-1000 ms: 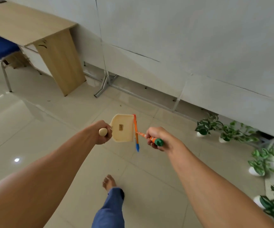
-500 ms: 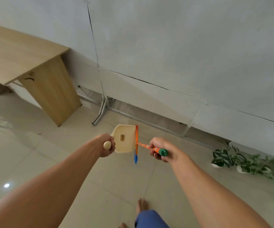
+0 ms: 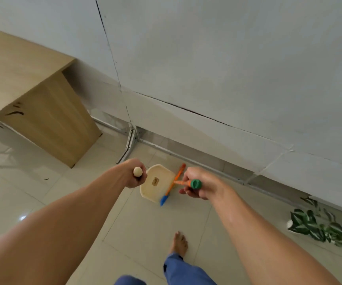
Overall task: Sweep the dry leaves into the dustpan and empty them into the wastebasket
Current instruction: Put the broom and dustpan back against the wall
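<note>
My left hand (image 3: 135, 175) is closed around the long handle of a cream dustpan (image 3: 157, 183), whose round wooden knob shows above my fist. The pan hangs over the tiled floor in the middle of the view. My right hand (image 3: 198, 186) grips the green-capped handle of a small orange broom (image 3: 174, 183) with a blue tip. The broom head lies along the dustpan's right edge. No dry leaves and no wastebasket are in view.
A wooden desk (image 3: 32, 95) stands at the left against a grey partition wall (image 3: 207, 58) with metal feet on the floor. Green potted plants (image 3: 318, 227) sit at the lower right along the wall. My bare foot (image 3: 178, 242) is on the tiles below the dustpan.
The view has swung right and closer to the partition wall; the blue chair has left the frame. Both hands keep the dustpan and broom side by side, and my foot has stepped forward.
</note>
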